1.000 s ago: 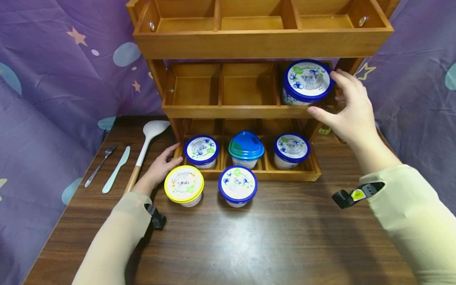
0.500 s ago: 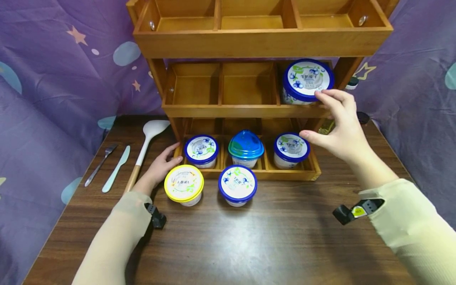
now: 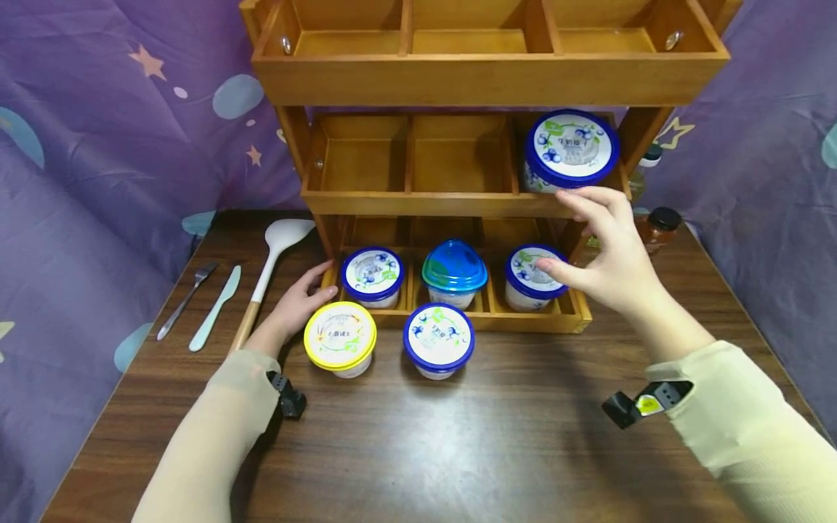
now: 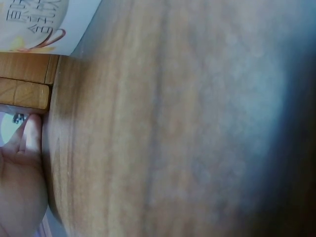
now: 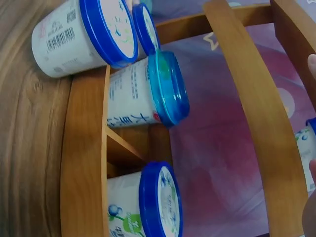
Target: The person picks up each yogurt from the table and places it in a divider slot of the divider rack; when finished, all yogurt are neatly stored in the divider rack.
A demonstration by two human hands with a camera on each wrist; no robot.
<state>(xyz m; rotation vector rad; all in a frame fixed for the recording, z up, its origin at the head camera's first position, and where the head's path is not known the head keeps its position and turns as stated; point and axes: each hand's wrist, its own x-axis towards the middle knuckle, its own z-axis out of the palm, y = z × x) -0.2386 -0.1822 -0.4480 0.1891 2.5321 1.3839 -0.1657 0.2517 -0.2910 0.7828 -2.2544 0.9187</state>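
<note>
My right hand (image 3: 608,250) hovers before the rack's right side with thumb and fingers spread, holding nothing. Its fingertips overlap the lower edge of a blue-lidded tub (image 3: 572,149) in the middle tier's right compartment; contact cannot be told. Below, the thumb partly covers another blue-lidded tub (image 3: 523,267) in the bottom tier. My left hand (image 3: 297,305) rests against the left end of the wooden rack (image 3: 487,83), fingers fairly straight. Close to it stands a yellow-lidded tub (image 3: 340,335) on the table. In the right wrist view, only part of the right hand (image 5: 310,212) shows.
The bottom tier also holds a blue-lidded tub (image 3: 373,274) and a domed-lid cup (image 3: 454,269). Another blue-lidded tub (image 3: 439,336) stands in front. A ladle (image 3: 264,272), knife (image 3: 216,309) and fork (image 3: 186,301) lie left. A dark-capped jar (image 3: 660,225) stands behind the right hand.
My right hand has let go of the upper tub and moved down and slightly left, away from its side. The tub stays in its compartment. My left hand has stayed in place.
</note>
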